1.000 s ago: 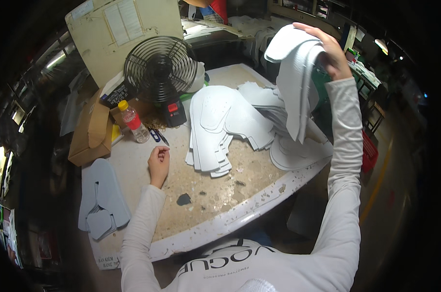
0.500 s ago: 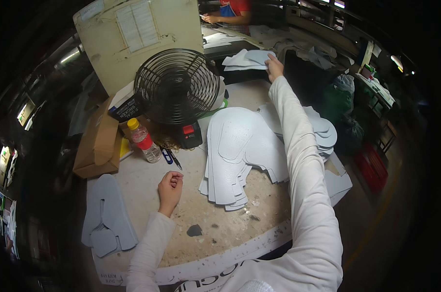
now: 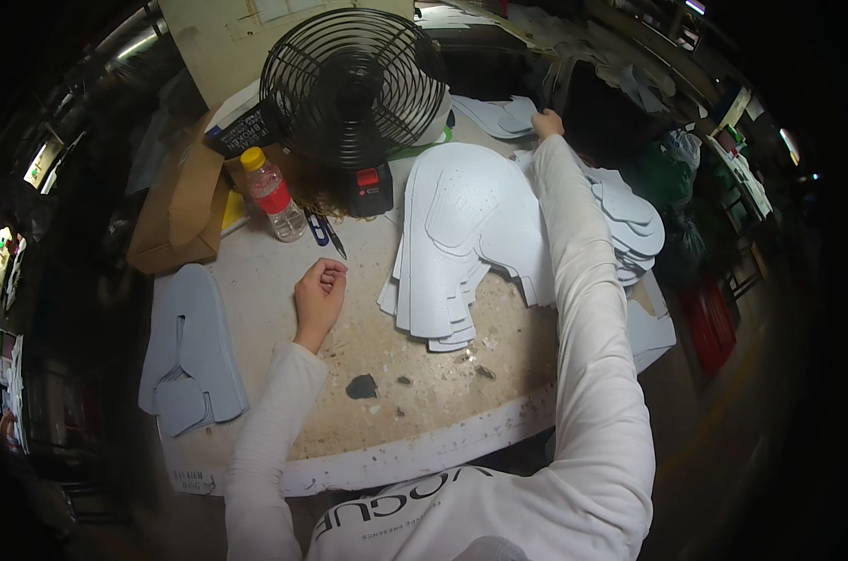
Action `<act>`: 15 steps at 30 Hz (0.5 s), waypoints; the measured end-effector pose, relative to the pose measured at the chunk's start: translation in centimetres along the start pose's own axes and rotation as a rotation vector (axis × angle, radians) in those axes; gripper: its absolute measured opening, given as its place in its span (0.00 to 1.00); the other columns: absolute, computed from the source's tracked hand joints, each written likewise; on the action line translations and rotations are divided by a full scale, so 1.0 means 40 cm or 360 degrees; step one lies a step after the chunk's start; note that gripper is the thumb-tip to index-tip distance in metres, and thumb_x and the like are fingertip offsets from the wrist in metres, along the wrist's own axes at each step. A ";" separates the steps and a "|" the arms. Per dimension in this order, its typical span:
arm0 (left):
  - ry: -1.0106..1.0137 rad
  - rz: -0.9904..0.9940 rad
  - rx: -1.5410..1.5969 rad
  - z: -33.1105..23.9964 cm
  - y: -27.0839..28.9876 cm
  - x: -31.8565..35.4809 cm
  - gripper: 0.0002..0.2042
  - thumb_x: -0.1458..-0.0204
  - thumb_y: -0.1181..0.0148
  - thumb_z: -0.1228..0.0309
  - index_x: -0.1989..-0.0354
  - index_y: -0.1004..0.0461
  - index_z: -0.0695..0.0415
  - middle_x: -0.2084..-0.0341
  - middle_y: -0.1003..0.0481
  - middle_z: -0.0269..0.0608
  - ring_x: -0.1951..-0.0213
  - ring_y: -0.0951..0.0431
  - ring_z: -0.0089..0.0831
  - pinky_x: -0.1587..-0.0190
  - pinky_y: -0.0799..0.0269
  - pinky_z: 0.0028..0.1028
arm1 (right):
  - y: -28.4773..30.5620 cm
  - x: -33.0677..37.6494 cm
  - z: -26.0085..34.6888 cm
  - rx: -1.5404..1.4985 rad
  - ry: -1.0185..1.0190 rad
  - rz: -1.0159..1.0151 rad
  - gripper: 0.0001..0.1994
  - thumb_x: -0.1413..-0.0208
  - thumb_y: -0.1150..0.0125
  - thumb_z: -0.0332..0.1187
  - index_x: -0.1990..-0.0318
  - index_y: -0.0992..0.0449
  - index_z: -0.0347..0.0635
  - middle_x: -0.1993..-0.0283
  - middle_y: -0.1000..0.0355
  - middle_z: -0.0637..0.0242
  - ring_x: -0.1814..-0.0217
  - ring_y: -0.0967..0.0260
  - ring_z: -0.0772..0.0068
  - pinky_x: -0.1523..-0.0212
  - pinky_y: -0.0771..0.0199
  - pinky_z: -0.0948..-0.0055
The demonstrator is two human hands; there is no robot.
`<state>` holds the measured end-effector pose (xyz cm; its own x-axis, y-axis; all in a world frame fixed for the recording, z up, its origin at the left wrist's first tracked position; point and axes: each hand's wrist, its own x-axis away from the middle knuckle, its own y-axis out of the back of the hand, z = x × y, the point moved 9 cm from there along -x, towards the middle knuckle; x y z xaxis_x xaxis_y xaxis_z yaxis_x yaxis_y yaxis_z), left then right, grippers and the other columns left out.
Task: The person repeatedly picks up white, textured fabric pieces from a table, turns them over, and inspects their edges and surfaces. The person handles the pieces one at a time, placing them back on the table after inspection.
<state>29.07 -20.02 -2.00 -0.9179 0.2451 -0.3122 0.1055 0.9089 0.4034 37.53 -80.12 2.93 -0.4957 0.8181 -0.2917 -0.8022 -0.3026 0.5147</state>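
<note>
At the far right of the table, my right hand (image 3: 547,123) grips the edge of some thin white cut pieces (image 3: 499,116), which lie low behind the big pile. My left hand (image 3: 321,294) rests on the tabletop, its fingers curled in and nothing seen in them. Between my arms spreads a fanned pile of large curved white cut pieces (image 3: 433,290), with a smaller rounded piece (image 3: 463,210) on top. More white pieces (image 3: 630,220) are stacked to the right of my right forearm. At the left edge sits a stack of slotted grey-white pieces (image 3: 195,318).
A black caged fan (image 3: 354,89) stands at the back. Left of it are a clear bottle with a yellow cap (image 3: 274,196) and a cardboard box (image 3: 176,206). A pen (image 3: 336,239) and a blue-handled tool (image 3: 317,230) lie near my left hand. Dark scraps (image 3: 361,386) dot the table (image 3: 424,402).
My right hand has lowered the white pieces from mid-air toward the table's far end. The view has tilted downward. My left hand stays curled on the table.
</note>
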 end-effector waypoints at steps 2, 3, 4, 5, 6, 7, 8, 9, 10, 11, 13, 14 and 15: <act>0.0024 0.0009 0.0054 0.013 -0.002 -0.001 0.03 0.51 0.44 0.79 0.68 0.26 0.61 0.77 0.26 0.33 0.76 0.29 0.16 0.73 0.32 0.17 | 0.076 0.036 0.115 0.0182 0.0227 -0.0131 0.28 0.62 0.44 0.36 0.47 0.27 0.42 0.45 0.31 0.51 0.41 0.35 0.53 0.39 0.41 0.66; -0.0005 0.0000 0.0062 0.012 0.001 -0.001 0.03 0.51 0.44 0.79 0.68 0.26 0.61 0.77 0.26 0.33 0.76 0.29 0.16 0.72 0.32 0.17 | 0.105 0.071 0.167 0.0045 0.0319 -0.0098 0.25 0.59 0.43 0.36 0.48 0.25 0.46 0.46 0.29 0.54 0.42 0.34 0.55 0.40 0.39 0.67; -0.0015 -0.0002 0.0098 0.013 0.001 -0.001 0.03 0.50 0.44 0.78 0.67 0.26 0.61 0.76 0.26 0.33 0.76 0.29 0.16 0.72 0.32 0.17 | 0.123 0.110 0.209 -0.0134 0.0349 0.0092 0.22 0.56 0.43 0.37 0.50 0.24 0.49 0.48 0.28 0.57 0.44 0.32 0.56 0.42 0.36 0.69; -0.0006 0.0012 0.0172 0.013 -0.002 0.001 0.03 0.49 0.44 0.78 0.66 0.26 0.61 0.76 0.26 0.32 0.75 0.29 0.16 0.72 0.32 0.17 | 0.145 0.162 0.252 -0.0293 0.0422 0.0247 0.19 0.53 0.42 0.37 0.50 0.23 0.49 0.50 0.26 0.59 0.47 0.30 0.60 0.45 0.34 0.70; -0.0019 0.0013 0.0179 0.008 -0.003 0.004 0.04 0.49 0.44 0.78 0.66 0.26 0.61 0.76 0.26 0.32 0.75 0.29 0.17 0.71 0.32 0.17 | 0.172 0.226 0.280 -0.0433 0.0486 0.0397 0.17 0.50 0.42 0.36 0.51 0.23 0.49 0.51 0.25 0.60 0.49 0.29 0.63 0.46 0.34 0.71; -0.0015 0.0025 0.0223 0.001 -0.006 0.007 0.04 0.48 0.45 0.78 0.65 0.26 0.61 0.75 0.26 0.32 0.74 0.28 0.17 0.71 0.32 0.17 | 0.201 0.291 0.298 -0.0426 0.0544 0.0507 0.16 0.48 0.43 0.35 0.51 0.22 0.48 0.52 0.25 0.62 0.50 0.28 0.64 0.46 0.33 0.71; -0.0015 0.0035 0.0265 -0.009 -0.010 0.010 0.04 0.48 0.45 0.78 0.65 0.26 0.61 0.75 0.26 0.32 0.74 0.28 0.17 0.71 0.32 0.16 | 0.234 0.358 0.301 -0.0331 0.0597 0.0586 0.16 0.49 0.42 0.37 0.51 0.22 0.48 0.53 0.24 0.60 0.51 0.28 0.63 0.47 0.33 0.70; -0.0014 0.0088 0.0344 -0.025 -0.028 0.009 0.04 0.47 0.45 0.78 0.64 0.26 0.61 0.74 0.26 0.32 0.73 0.27 0.17 0.71 0.32 0.17 | 0.264 0.432 0.314 -0.0307 0.0766 0.0701 0.17 0.50 0.41 0.38 0.51 0.22 0.48 0.54 0.24 0.58 0.52 0.27 0.61 0.48 0.32 0.70; -0.0012 0.0138 0.0421 -0.043 -0.047 0.010 0.05 0.47 0.46 0.77 0.63 0.26 0.61 0.73 0.26 0.32 0.72 0.27 0.17 0.70 0.31 0.17 | 0.287 0.485 0.287 -0.0064 0.0704 0.0693 0.18 0.50 0.40 0.40 0.52 0.22 0.47 0.54 0.24 0.57 0.52 0.27 0.60 0.48 0.32 0.69; -0.0010 0.0185 0.0492 -0.061 -0.063 0.009 0.05 0.46 0.46 0.77 0.63 0.26 0.61 0.73 0.25 0.33 0.72 0.26 0.17 0.70 0.31 0.17 | 0.299 0.542 0.271 0.0119 0.0728 0.0715 0.19 0.51 0.39 0.41 0.52 0.22 0.46 0.55 0.24 0.56 0.53 0.27 0.58 0.49 0.31 0.69; 0.0168 0.0326 0.0589 -0.077 -0.127 0.008 0.07 0.48 0.45 0.75 0.61 0.25 0.60 0.71 0.24 0.35 0.71 0.25 0.20 0.68 0.30 0.20 | 0.320 0.642 0.233 0.0452 0.0743 0.0602 0.23 0.55 0.36 0.45 0.53 0.23 0.42 0.58 0.25 0.50 0.56 0.27 0.53 0.52 0.29 0.65; 0.0228 0.0383 0.0649 -0.085 -0.155 0.012 0.08 0.48 0.44 0.74 0.60 0.25 0.60 0.70 0.23 0.37 0.70 0.24 0.22 0.67 0.29 0.21 | 0.317 0.680 0.215 0.0646 0.0717 0.0547 0.23 0.57 0.36 0.43 0.54 0.23 0.38 0.58 0.26 0.49 0.54 0.28 0.51 0.51 0.30 0.63; 0.0207 0.0386 0.0426 -0.094 -0.168 0.013 0.10 0.49 0.43 0.72 0.59 0.25 0.60 0.69 0.23 0.38 0.70 0.24 0.24 0.66 0.29 0.22 | 0.317 0.717 0.202 0.0678 0.0703 0.0493 0.23 0.57 0.35 0.43 0.55 0.23 0.38 0.58 0.26 0.49 0.53 0.29 0.51 0.50 0.30 0.63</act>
<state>26.44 -27.25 -1.64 -0.8930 0.4347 -0.1163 0.4061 0.8899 0.2079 15.83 -56.56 7.60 -0.8428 0.4214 -0.3347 -0.4457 -0.1979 0.8730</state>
